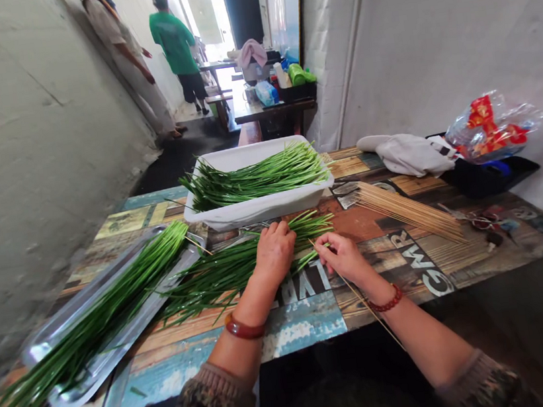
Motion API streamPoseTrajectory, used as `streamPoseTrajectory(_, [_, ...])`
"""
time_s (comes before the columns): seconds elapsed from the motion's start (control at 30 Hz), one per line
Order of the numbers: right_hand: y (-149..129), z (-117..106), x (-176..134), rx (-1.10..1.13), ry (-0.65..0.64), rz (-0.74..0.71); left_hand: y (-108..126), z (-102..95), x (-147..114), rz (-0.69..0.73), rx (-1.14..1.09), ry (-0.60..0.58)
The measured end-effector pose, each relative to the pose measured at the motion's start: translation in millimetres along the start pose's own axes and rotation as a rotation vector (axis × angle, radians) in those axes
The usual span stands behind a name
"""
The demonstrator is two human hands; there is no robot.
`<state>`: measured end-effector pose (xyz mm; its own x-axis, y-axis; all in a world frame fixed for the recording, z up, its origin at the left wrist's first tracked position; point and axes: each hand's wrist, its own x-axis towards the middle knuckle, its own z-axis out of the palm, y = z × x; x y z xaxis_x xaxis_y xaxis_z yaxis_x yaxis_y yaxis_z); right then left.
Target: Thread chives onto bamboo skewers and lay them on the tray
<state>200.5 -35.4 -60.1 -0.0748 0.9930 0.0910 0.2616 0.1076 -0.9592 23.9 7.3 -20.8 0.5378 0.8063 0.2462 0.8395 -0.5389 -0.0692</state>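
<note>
Green chives (239,264) lie loose on the table (306,312); my left hand (274,251) presses them flat, right hand (341,256) pinches a skewer (364,301). I'd keep stems bunched, pierce square.

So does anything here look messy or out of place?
Mostly tidy. The chives on the metal tray overhang its near end, tips trailing onto the table. A loose bunch of chives lies straight on the tabletop under the left hand, and the right hand holds one skewer. The skewer pile is fanned out.
</note>
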Motion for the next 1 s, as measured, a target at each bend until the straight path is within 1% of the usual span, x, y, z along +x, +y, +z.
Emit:
streamPoseTrajectory(0.1, [2, 0, 1, 0.005, -0.001, -0.005, 1, 1.4, -1, 0.003, 0.006, 0.018])
streamPoseTrajectory(0.23, [3, 1, 2, 0.011, 0.003, 0.001, 0, 1.5, -1, 0.019, 0.015, 0.0])
streamPoseTrajectory(0.47, [1, 1, 1, 0.005, -0.001, 0.012, -2, 3.3, 0, -0.042, -0.007, -0.014])
streamPoseTrajectory(0.6, [2, 1, 1, -0.01, 0.0, -0.006, -5, 6.7, 1, -0.06, -0.083, 0.0])
streamPoseTrajectory(0.7, [2, 1, 2, -0.008, 0.005, -0.009, -9, 8.7, 1, -0.081, -0.263, 0.088])
streamPoseTrajectory(0.77, [1, 2, 1, 0.014, 0.008, 0.002, -10, 9.3, 2, -0.088, -0.457, 0.159])
streamPoseTrajectory(0.8, [-1, 2, 1, 0.03, 0.009, 0.005, -10, 9.4, 2, -0.094, -0.56, 0.177])
streamPoseTrajectory(0.9, [-6, 3, 0, 0.073, 0.016, -0.001, -6, 8.5, 3, -0.146, -0.831, 0.155])
streamPoseTrajectory(1.0, [-11, 3, -2, 0.105, 0.032, 0.0, -1, 5.6, 4, -0.228, -1.024, 0.115])
